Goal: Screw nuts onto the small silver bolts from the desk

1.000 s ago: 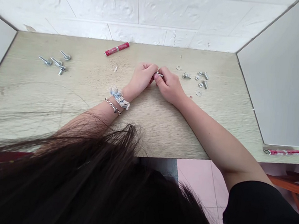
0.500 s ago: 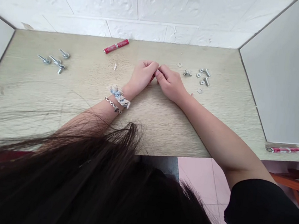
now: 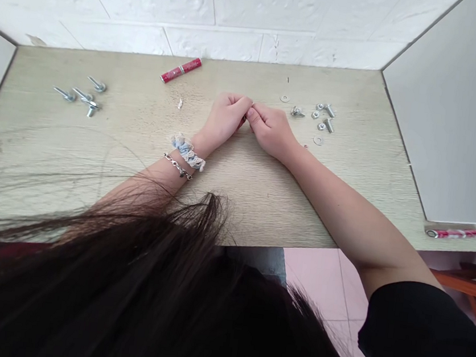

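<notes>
My left hand (image 3: 226,117) and my right hand (image 3: 270,128) meet over the middle of the wooden table (image 3: 236,190). The fingers of both are closed, with thumbs and fingertips pressed together. Whatever they pinch is almost wholly covered; only a small dark bit shows between them. Right of my right hand lie a bolt with parts on it (image 3: 297,112), loose bolts (image 3: 329,125), nuts (image 3: 315,115) and flat washers (image 3: 284,98). Over to the left of my left hand rests a group of bolts (image 3: 83,95) with parts fitted on them.
A red tube (image 3: 181,70) lies near the white wall (image 3: 240,7), and a second red tube (image 3: 457,233) at the right front edge. A white scrap (image 3: 180,104) sits among brown crumbs. Grey panels (image 3: 450,122) bound the table at both sides. Dark hair hangs across the lower left.
The whole view has shifted slightly, with the tabletop things a little higher in the picture. My hands stay together, and the fingers have moved only slightly.
</notes>
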Demonstrator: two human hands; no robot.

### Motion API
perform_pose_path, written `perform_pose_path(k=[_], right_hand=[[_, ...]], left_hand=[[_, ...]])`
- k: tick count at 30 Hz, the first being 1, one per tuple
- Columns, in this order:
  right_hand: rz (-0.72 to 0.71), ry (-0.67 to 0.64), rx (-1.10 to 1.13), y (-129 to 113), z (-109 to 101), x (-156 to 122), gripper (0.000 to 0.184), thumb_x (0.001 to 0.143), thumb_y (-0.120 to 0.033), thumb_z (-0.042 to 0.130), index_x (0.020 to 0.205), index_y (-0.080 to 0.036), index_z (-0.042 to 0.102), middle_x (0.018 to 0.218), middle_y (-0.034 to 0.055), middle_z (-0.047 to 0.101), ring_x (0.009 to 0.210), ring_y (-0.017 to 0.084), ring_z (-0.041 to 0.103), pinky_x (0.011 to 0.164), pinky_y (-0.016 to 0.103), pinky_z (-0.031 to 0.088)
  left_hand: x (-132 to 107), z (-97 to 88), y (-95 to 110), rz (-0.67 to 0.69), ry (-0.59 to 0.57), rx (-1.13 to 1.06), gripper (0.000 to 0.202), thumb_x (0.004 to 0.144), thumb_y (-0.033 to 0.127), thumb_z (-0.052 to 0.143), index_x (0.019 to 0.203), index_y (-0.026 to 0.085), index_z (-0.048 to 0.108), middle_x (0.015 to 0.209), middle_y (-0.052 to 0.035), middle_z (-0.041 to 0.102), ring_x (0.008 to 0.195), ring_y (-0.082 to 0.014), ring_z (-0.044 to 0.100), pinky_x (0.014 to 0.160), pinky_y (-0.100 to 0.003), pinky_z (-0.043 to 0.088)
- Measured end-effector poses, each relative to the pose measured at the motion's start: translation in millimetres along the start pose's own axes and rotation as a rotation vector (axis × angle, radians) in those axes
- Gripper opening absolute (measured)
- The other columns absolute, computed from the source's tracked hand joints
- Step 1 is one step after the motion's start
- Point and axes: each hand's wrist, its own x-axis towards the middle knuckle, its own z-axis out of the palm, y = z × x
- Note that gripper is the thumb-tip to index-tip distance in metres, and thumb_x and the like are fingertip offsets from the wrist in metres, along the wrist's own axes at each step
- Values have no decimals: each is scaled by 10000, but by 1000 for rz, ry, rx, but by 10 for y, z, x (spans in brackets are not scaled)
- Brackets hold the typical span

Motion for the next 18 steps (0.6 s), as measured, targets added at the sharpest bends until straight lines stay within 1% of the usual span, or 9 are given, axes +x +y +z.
perform_pose_path(k=[4, 8, 11, 18], right_hand=[[28, -12, -13, -4, -9, -6, 625, 963, -672, 220, 822, -191, 594, 769, 25, 613, 819, 167, 586, 792, 309, 448], [35, -14, -17, -16, -14, -8, 636, 960, -678, 211, 826, -189, 594, 787, 29, 624, 829, 170, 590, 798, 312, 454], [33, -12, -9, -26, -15, -11, 647, 957, -686, 202, 821, -190, 593, 775, 27, 617, 825, 167, 588, 800, 313, 455], [19, -1, 4, -29, -15, -15, 666, 951, -700, 185, 804, -192, 590, 774, 30, 607, 808, 169, 587, 812, 337, 463]], left_hand=[[31, -8, -79, 21, -32, -96, 400, 878, 262, 548, 529, 225, 356, 468, 17, 266, 554, -139, 467, 488, -274, 351], [53, -12, -120, 30, -74, -171, 390, 831, 270, 582, 508, 233, 367, 453, 11, 293, 525, -151, 465, 451, -286, 325], [53, -10, -112, 33, -62, -174, 384, 813, 269, 598, 504, 236, 371, 439, 12, 301, 503, -151, 451, 432, -288, 309], [22, -6, -60, -2, -61, -145, 375, 847, 302, 578, 537, 221, 385, 450, 19, 292, 506, -144, 494, 432, -267, 330]])
